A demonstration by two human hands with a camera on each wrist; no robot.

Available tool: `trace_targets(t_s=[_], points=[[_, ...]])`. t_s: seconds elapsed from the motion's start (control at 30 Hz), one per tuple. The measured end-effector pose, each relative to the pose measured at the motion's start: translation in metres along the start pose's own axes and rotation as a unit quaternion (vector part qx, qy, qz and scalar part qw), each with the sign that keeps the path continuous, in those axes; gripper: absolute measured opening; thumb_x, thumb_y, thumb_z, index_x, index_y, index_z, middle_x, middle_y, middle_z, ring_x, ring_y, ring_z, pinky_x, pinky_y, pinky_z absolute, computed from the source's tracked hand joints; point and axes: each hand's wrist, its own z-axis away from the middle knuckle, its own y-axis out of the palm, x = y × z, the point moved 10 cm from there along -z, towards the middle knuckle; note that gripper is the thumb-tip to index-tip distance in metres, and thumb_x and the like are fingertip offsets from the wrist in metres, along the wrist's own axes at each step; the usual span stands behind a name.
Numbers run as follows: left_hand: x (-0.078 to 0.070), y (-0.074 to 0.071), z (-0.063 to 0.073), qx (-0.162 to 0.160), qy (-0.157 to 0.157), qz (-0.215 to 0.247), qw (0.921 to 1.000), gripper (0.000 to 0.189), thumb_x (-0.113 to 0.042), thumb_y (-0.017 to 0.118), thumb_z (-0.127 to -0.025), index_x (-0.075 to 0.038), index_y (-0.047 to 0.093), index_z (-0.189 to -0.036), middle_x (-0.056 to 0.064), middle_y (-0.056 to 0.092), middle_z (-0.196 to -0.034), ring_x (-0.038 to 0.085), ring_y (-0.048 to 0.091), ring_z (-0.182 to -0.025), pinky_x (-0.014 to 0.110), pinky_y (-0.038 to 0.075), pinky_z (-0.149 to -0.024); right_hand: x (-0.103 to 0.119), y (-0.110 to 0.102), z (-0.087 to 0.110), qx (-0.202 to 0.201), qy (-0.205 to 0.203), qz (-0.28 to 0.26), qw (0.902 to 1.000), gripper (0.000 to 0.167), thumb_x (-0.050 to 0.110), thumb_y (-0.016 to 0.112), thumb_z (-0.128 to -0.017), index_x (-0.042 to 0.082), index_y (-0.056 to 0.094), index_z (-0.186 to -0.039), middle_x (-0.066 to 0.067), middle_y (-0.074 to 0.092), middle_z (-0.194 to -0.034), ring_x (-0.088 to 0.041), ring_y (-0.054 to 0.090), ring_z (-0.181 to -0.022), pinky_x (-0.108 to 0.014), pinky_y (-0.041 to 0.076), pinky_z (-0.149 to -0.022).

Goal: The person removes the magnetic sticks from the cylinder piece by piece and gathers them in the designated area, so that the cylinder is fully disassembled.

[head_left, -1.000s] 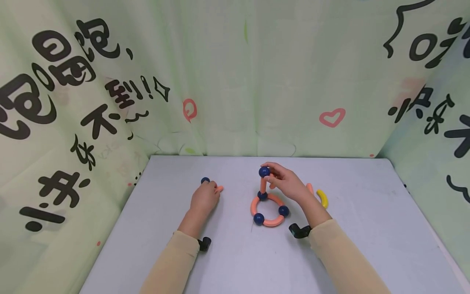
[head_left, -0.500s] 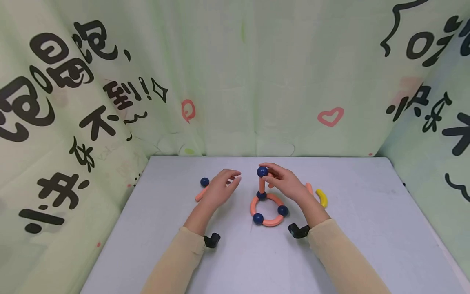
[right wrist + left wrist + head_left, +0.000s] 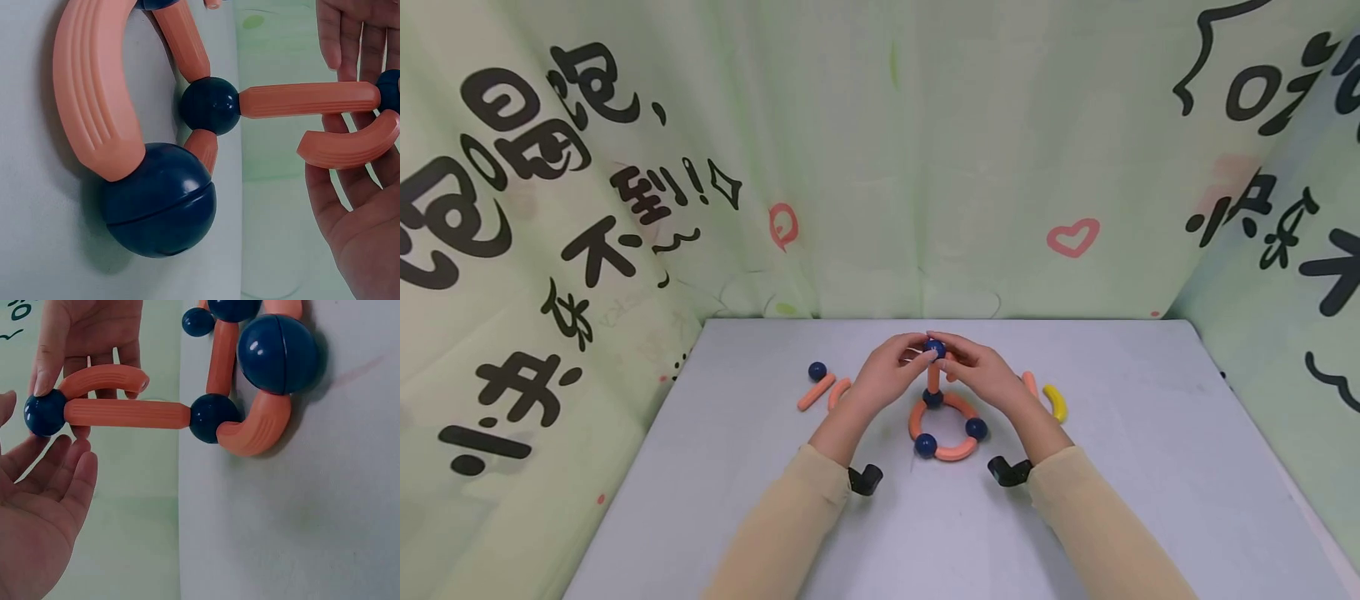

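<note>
A ring of coral curved rods (image 3: pixel 955 452) and three blue balls lies on the table. From its far ball (image 3: pixel 933 397) a coral straight rod (image 3: pixel 128 414) stands upright. A blue ball (image 3: pixel 44 414) caps this rod, and a coral curved rod (image 3: pixel 106 376) hangs from the cap ball with its lower end free. My right hand (image 3: pixel 983 372) pinches the top ball, thumb against it and fingers behind. From the other side my left hand (image 3: pixel 886 372) reaches the same ball and holds it between thumb and fingertips. Both hands partly hide the ball in the head view.
Left of the ring lie a loose blue ball (image 3: pixel 817 372), a coral straight rod (image 3: pixel 816 392) and a coral curved rod (image 3: pixel 838 394). Beyond my right forearm are a yellow curved rod (image 3: pixel 1056 403) and a coral rod (image 3: pixel 1029 383). A printed curtain (image 3: pixel 850 167) surrounds the table.
My left hand has left the loose pieces at the left and moved right to the top ball. My right hand has stayed at that ball throughout.
</note>
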Motion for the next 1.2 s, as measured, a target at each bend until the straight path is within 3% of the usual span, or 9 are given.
trace_targets(t_s=[0.2,0.4,0.5,0.67,0.83,1.03,1.2], points=[[0.001,0.003,-0.005,-0.006,-0.024,0.024,0.9994,0.062,-0.062,0.058,-0.091,-0.025,0.055,-0.140,-0.004,0.057,-0.136,0.015,0.060,-0.117,0.039,0.052,-0.098,-0.002,0.000,-0.001,0.003,-0.002,0.005,1.0000,0.047,0.036,0.058,-0.100,0.045,0.045,-0.145,-0.006,0.064,-0.119,-0.045,0.058,-0.099,-0.057,0.049,-0.092],[0.004,0.005,-0.008,-0.015,-0.032,0.025,0.9990,0.054,-0.057,0.060,-0.091,-0.025,0.060,-0.134,-0.005,0.062,-0.125,0.013,0.061,-0.109,0.036,0.054,-0.092,-0.005,-0.001,-0.001,-0.006,0.007,-0.001,1.0000,0.053,0.034,0.062,-0.098,0.038,0.043,-0.147,-0.006,0.062,-0.129,-0.034,0.062,-0.109,-0.054,0.050,-0.099],[0.005,0.005,-0.008,-0.019,-0.032,0.027,0.9989,0.052,-0.056,0.061,-0.092,-0.025,0.060,-0.133,-0.006,0.064,-0.119,0.012,0.062,-0.106,0.037,0.054,-0.092,-0.008,-0.005,0.001,-0.027,0.016,0.007,0.9995,0.044,0.041,0.063,-0.096,0.029,0.053,-0.137,-0.008,0.065,-0.125,-0.031,0.064,-0.102,-0.052,0.050,-0.100],[0.006,0.006,-0.009,-0.025,-0.033,0.032,0.9986,0.048,-0.052,0.062,-0.093,-0.025,0.061,-0.132,-0.008,0.065,-0.114,0.011,0.062,-0.104,0.037,0.054,-0.092,-0.012,-0.009,0.002,-0.045,0.026,0.021,0.9984,0.039,0.052,0.063,-0.092,0.025,0.061,-0.121,-0.010,0.067,-0.118,-0.025,0.065,-0.096,-0.050,0.050,-0.100],[0.006,0.006,-0.009,-0.029,-0.028,0.029,0.9988,0.048,-0.051,0.062,-0.093,-0.024,0.061,-0.133,-0.007,0.065,-0.114,0.012,0.062,-0.106,0.035,0.055,-0.092,-0.011,-0.009,0.003,-0.049,0.025,0.029,0.9980,0.040,0.055,0.061,-0.092,0.027,0.061,-0.121,-0.012,0.068,-0.118,-0.028,0.065,-0.098,-0.049,0.050,-0.098],[0.009,0.004,-0.009,-0.032,-0.034,0.026,0.9986,0.048,-0.052,0.062,-0.093,-0.025,0.061,-0.133,-0.008,0.066,-0.114,0.013,0.062,-0.107,0.035,0.055,-0.092,-0.010,-0.011,0.004,-0.055,0.026,0.045,0.9971,0.034,0.046,0.059,-0.097,0.025,0.060,-0.123,-0.016,0.068,-0.115,-0.027,0.064,-0.097,-0.050,0.050,-0.098],[0.010,0.005,-0.010,-0.028,-0.036,0.018,0.9988,0.051,-0.054,0.061,-0.093,-0.025,0.060,-0.135,-0.007,0.065,-0.115,0.013,0.062,-0.109,0.035,0.055,-0.094,-0.015,-0.019,0.007,-0.059,0.028,0.069,0.9954,0.032,0.046,0.057,-0.098,0.027,0.061,-0.123,-0.007,0.071,-0.098,-0.023,0.062,-0.100,-0.046,0.049,-0.096]])
